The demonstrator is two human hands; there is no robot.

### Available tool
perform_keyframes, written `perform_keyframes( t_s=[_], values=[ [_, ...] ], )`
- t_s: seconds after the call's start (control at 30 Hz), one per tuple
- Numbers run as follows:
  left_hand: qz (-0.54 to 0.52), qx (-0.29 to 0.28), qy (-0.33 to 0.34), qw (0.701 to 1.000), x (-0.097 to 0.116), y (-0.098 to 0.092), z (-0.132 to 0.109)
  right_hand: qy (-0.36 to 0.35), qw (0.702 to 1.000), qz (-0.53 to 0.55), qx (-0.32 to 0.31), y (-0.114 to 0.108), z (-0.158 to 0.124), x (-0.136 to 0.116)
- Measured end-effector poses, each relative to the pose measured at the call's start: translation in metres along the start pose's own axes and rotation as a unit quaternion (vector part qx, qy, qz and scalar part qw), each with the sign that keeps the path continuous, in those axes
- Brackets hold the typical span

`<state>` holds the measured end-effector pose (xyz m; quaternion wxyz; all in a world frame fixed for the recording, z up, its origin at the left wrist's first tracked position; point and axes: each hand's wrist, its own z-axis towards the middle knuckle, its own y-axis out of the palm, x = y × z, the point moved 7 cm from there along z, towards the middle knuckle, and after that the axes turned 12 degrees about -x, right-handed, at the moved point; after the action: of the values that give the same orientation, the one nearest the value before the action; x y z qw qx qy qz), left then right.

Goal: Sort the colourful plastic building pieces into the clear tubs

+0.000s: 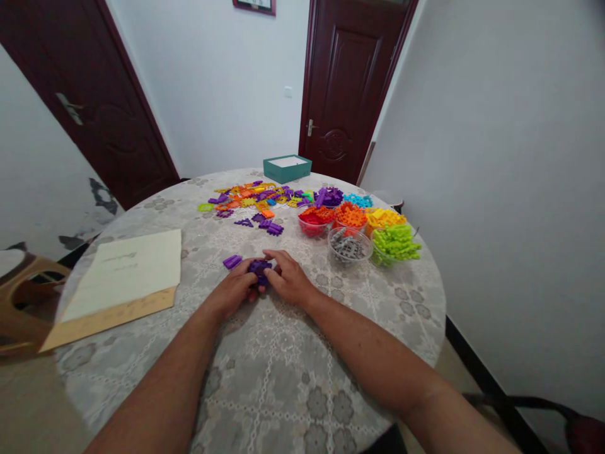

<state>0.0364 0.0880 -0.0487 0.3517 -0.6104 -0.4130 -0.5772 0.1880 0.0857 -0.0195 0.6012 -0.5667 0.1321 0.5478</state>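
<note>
In the head view, a dark purple cluster of interlocking pieces (260, 272) sits just above or on the round table (278, 384), between the person's two hands. It looks squat and partly covered by fingers, so no clear long axis can be told; its knobbly upper face is turned up toward the camera.

The left grip (234, 290) is closed on the cluster from its left and near side, fingertips curling beneath it. The right grip (290, 279) grasps it from the right, thumb against its right side and index finger reaching over its far edge. The cluster thus lies at the fingertips of both, not deep in either palm.

Just left of the cluster and slightly beyond it, a loose purple piece (232, 261) lies near the left fingers, its long axis slanting away to the right. Beyond the cluster are more purple bars (271, 227), then a mixed heap of coloured pieces (258, 195) and a teal box (274, 171). Beyond and right of it stand tubs of sorted pieces, including grey pieces (348, 244) and lime green pieces (396, 242). Well left of it lies a pale sheet (137, 261).
</note>
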Motion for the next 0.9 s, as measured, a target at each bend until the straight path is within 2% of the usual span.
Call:
perform_keyframes(
  t_s=[0.1, 0.2, 0.3, 0.4, 0.63, 0.9],
  values=[
    [-0.007, -0.025, -0.018, 1.0, -0.004, 0.005, 0.001, 0.051, 0.997, 0.05, -0.009, 0.0, 0.0, 0.009],
    [-0.015, -0.01, -0.024, 1.0, -0.002, 0.007, 0.0, 0.07, 0.992, 0.105, -0.017, 0.003, 0.002, 0.017],
    [-0.022, 0.019, -0.004, 1.0, 0.005, 0.006, 0.0, 0.098, 0.978, 0.184, 0.006, 0.002, 0.003, 0.026],
    [-0.02, 0.012, 0.015, 1.0, 0.009, 0.009, 0.002, 0.112, 0.962, 0.248, 0.025, 0.002, 0.004, 0.032],
    [0.015, -0.026, 0.028, 0.999, 0.011, 0.016, 0.002, 0.123, 0.945, 0.303, 0.019, 0.004, 0.004, 0.037],
    [-0.005, -0.01, 0.042, 0.999, 0.017, 0.017, 0.0, 0.129, 0.934, 0.333, 0.022, 0.006, 0.006, 0.044]
  ],
)
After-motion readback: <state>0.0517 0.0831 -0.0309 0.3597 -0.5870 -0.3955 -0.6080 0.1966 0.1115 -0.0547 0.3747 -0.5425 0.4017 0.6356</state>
